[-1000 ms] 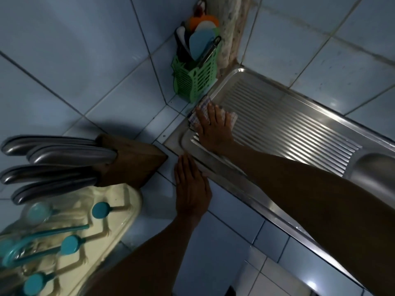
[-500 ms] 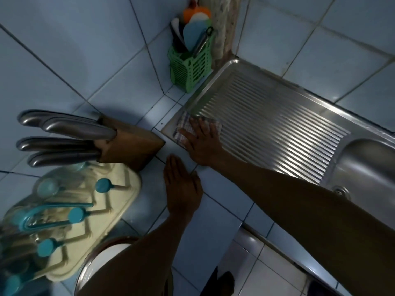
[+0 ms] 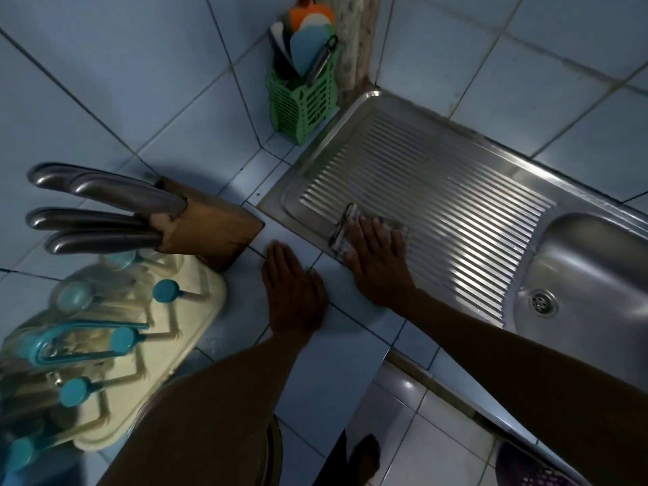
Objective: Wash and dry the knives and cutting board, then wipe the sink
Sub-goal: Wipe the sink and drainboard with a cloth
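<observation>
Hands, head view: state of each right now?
Left hand: open, flat on the tiled counter, holding nothing.
Right hand: open, fingers straight, pressing the cloth onto the drainboard.

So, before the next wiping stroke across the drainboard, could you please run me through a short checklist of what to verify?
1. Cloth under the right hand, fingers flat on it: ok.
2. Cloth on the ribbed drainboard, at its near-left part: ok.
3. Left hand flat on the tiled counter, off the steel: ok.
4. Knives stowed in the wooden block, away from the wiping path: ok.
5. Ribs ahead toward the basin bare of objects: ok.
6. Drainboard already dry: cannot tell; too dim.
</observation>
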